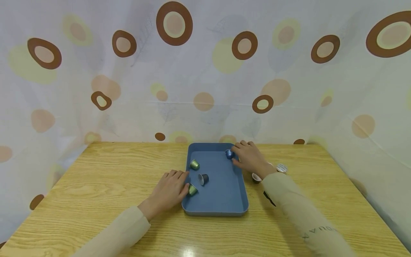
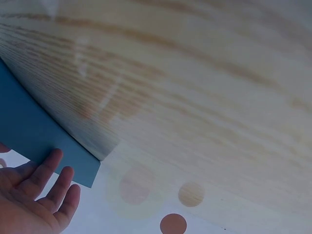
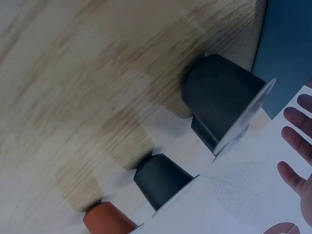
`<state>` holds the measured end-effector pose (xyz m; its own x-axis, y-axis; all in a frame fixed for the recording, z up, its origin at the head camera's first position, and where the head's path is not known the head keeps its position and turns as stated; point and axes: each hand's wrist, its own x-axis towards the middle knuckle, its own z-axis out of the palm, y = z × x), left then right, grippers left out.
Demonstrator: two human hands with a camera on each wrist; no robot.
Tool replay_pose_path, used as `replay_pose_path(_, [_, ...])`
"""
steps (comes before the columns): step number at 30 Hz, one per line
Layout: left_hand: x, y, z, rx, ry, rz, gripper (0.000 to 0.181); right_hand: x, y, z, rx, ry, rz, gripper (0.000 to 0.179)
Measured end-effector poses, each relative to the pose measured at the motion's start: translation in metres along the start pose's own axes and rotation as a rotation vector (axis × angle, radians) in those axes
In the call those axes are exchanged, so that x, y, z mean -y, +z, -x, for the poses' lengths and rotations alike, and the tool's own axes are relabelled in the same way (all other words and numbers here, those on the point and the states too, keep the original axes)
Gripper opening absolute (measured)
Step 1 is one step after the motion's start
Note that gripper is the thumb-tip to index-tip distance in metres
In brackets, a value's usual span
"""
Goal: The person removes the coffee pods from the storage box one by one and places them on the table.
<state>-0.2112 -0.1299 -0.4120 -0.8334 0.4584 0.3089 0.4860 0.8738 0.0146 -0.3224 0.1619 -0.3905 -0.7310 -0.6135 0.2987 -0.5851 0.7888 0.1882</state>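
A blue-grey tray [image 1: 218, 212] lies on the table, its side wall close by in both wrist views. Inside are two green coffee capsules [image 1: 194, 164], a dark grey capsule [image 1: 203, 179] and a blue coffee capsule [image 1: 229, 154] near the far right corner. Thumb and index finger of my right hand [image 1: 252, 159] pinch the blue capsule, with the other fingers reaching over the right rim. My left hand [image 1: 168, 189] rests at the left rim, its fingers loosely bent and its thumb beside the nearer green capsule. The left wrist view shows several fingers [image 2: 57, 168] against the outer wall.
Right of the tray, several capsules sit on the table, one with a white printed lid [image 1: 282, 168] and a dark one [image 1: 256, 178] partly under my right wrist. An orange-brown capsule [image 3: 108, 218] shows in the right wrist view. A patterned curtain [image 1: 205, 71] hangs behind.
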Motion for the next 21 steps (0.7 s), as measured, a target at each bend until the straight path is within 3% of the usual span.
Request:
replay_pose_path(5, [0.0,0.001,0.0,0.002,-0.003,0.004,0.041,0.001,0.004,-0.006,-0.008,0.009,-0.007,0.032])
replay_pose_path(21, [0.001,0.002,0.0,-0.008,0.0,-0.002,0.041,0.001,0.016,-0.017,0.069,0.081,-0.045,0.032])
